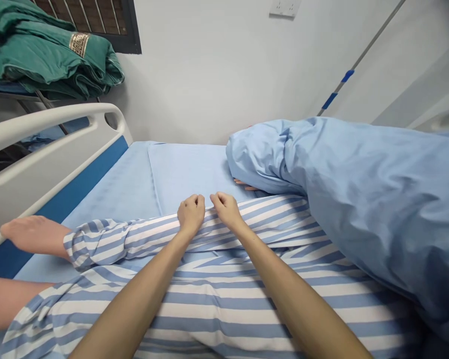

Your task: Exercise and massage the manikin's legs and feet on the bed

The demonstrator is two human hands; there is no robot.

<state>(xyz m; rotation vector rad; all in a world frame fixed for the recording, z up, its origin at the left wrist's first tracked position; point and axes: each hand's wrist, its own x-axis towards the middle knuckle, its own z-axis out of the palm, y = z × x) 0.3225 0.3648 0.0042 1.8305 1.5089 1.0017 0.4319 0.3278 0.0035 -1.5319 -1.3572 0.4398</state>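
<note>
My left hand [191,213] is closed in a fist at the far leg of the striped trousers [149,239], about the middle of the leg. Close beside it, a small gap to the right, my right hand [226,209] is closed too, thumb side up. No cloth bunches up around either fist, and nothing shows in them. The blue-and-white trousers clothe a body lying on the bed, legs stretched to the left. A bare far foot [35,233] sticks out of its cuff. Both forearms reach across the near leg [209,304].
A blue quilt [366,189] covers the upper body at right; fingertips [247,185] show under its edge. The bed's footboard [56,164] stands at left. Blue sheet [187,169] lies beyond the legs, against a white wall [202,75]. A green folded cover [56,55] is piled back left.
</note>
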